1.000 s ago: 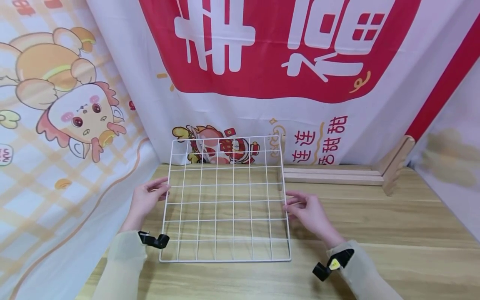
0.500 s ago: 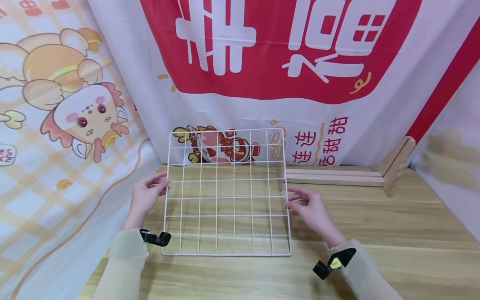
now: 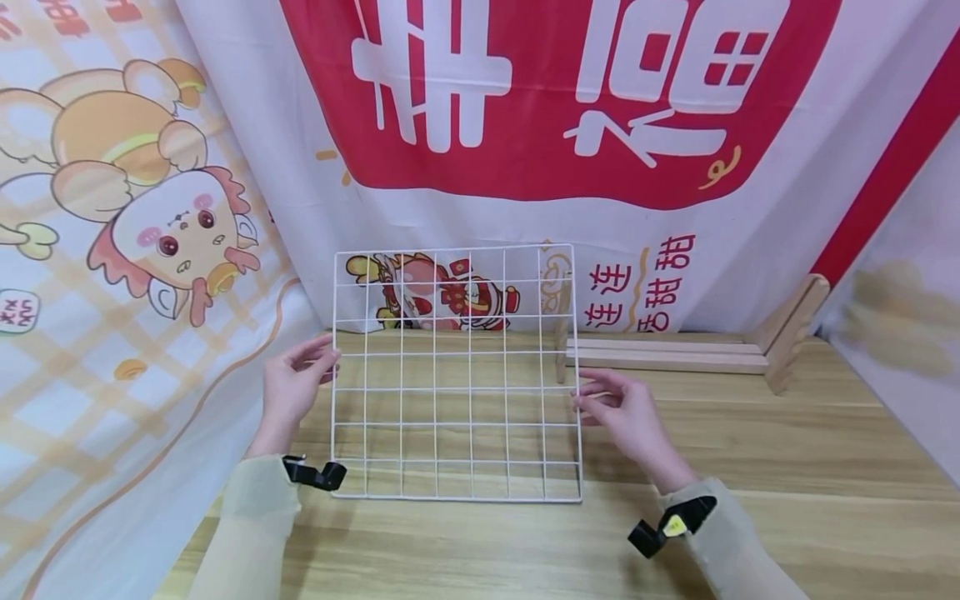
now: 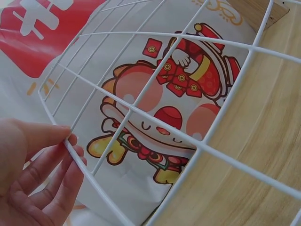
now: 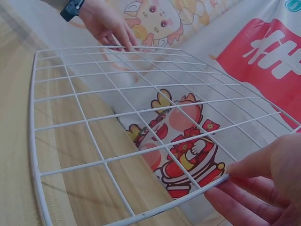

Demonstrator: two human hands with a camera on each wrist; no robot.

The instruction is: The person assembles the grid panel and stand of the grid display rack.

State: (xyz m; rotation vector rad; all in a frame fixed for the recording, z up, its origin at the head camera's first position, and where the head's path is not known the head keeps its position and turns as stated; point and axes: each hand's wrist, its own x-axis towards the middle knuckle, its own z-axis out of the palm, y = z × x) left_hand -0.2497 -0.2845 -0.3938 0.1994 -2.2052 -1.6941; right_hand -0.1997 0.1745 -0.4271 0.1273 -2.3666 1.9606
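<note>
A square white wire grid panel (image 3: 470, 388) is held up between both hands, tilted, with its far edge raised in front of the cloth backdrop. My left hand (image 3: 294, 385) pinches the panel's left side rod between thumb and fingers. On the opposite side my right hand (image 3: 622, 414) pinches the right side rod. The left wrist view shows the left thumb and fingertips (image 4: 70, 136) closed on the rod. In the right wrist view the right hand (image 5: 263, 183) grips the near rod, and the left hand (image 5: 107, 23) is at the far rod.
A wooden stand (image 3: 667, 353) with a low rail and an upright right end piece sits at the back of the wooden table (image 3: 750, 450). A printed cloth (image 3: 465, 217) hangs behind the table. Another patterned cloth (image 3: 135, 250) covers the left side.
Both hands have raised the grid panel's far edge higher and tilted it more upright. The whole panel has shifted slightly up in the head view, its hold unchanged.
</note>
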